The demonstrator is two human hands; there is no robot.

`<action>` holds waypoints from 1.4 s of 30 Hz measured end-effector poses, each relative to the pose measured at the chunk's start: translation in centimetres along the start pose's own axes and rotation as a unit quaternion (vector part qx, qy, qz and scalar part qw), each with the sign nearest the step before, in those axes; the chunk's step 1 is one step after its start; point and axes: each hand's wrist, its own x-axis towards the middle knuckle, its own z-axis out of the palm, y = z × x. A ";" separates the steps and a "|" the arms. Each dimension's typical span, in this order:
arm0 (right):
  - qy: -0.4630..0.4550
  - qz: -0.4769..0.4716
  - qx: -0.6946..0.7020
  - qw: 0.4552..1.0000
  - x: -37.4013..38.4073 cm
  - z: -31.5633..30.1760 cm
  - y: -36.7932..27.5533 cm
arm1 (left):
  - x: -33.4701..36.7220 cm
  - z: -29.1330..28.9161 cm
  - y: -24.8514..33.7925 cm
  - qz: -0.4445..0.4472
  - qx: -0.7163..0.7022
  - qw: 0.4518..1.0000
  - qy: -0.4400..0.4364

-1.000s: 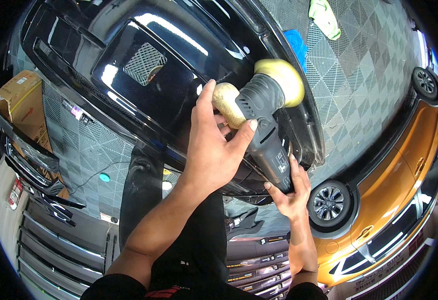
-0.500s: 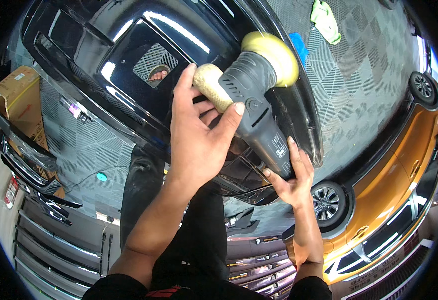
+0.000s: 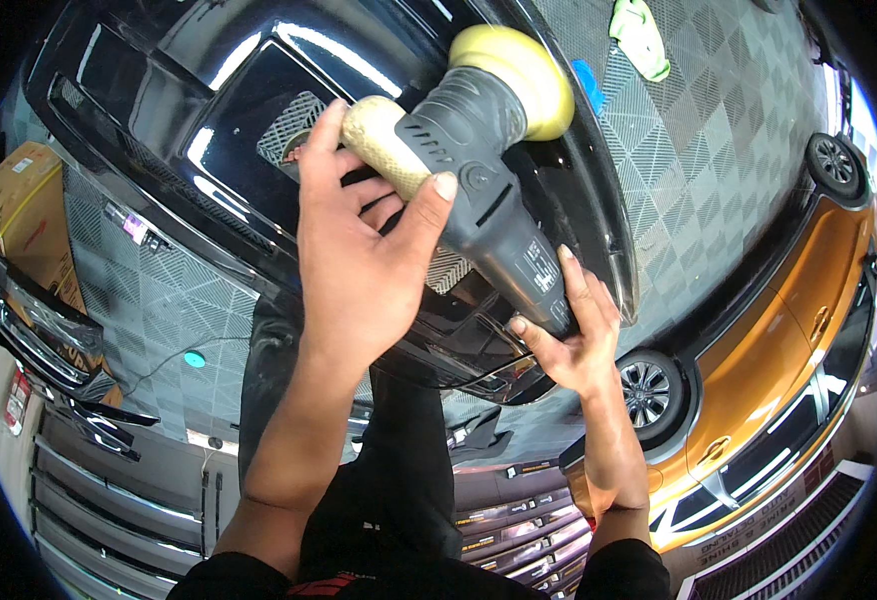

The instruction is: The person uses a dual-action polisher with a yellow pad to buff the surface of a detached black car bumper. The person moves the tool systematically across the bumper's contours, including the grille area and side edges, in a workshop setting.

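A black polishing machine [image 3: 499, 220] is held in both hands, tilted, its yellow foam pad [image 3: 524, 80] facing up and to the right. My left hand [image 3: 364, 240] is curled around the worn, cream-coloured head grip, thumb on the near side and fingers behind it. Around the tail end of the body, my right hand [image 3: 577, 335] closes with thumb and fingers on either side. Below the polisher lies a glossy black car panel [image 3: 249, 130], which looks like a bumper, with a squarish recess that mirrors the floor. The pad appears raised off the panel.
On the right stands an orange car [image 3: 759, 350]. A cardboard box [image 3: 34, 215] and dark car parts [image 3: 39, 330] are at the left. A lime-green cloth [image 3: 641, 40] and a blue cloth [image 3: 589, 85] lie beyond the panel. A thin cable with a teal piece [image 3: 195, 359] crosses the tiled floor.
Both hands and the polisher have shifted a little left and toward the far side in the view. The whole scene has also moved slightly left. The grip looks unchanged.
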 end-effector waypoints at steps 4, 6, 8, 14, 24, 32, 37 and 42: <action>0.010 -0.008 0.001 1.000 0.3 0.1 -0.1 | 0.3 -0.3 0.4 0.000 0.001 1.000 0.016; 0.011 -0.001 0.006 1.000 0.0 0.0 0.0 | -0.1 0.2 0.3 0.002 -0.003 1.000 0.004; 0.006 0.008 0.014 1.000 -0.9 -0.5 0.5 | -0.7 0.7 -0.2 0.002 -0.007 1.000 -0.001; -0.012 0.016 -0.003 1.000 -4.5 -1.5 2.4 | -3.7 2.3 -2.5 -0.024 -0.005 1.000 -0.004; 0.009 0.002 0.009 1.000 -8.8 -1.1 6.5 | -7.4 4.8 -5.5 -0.017 0.047 0.999 0.002; 0.019 -0.011 -0.005 1.000 -10.6 -0.4 7.8 | -8.7 5.5 -7.2 0.012 0.054 0.998 0.006; 0.022 -0.004 -0.005 1.000 -11.9 -0.5 8.2 | -9.4 5.9 -8.5 0.041 0.063 0.997 -0.020; 0.020 0.028 -0.003 0.999 -13.4 -0.3 8.5 | -10.2 5.9 -8.7 0.042 0.109 0.992 -0.044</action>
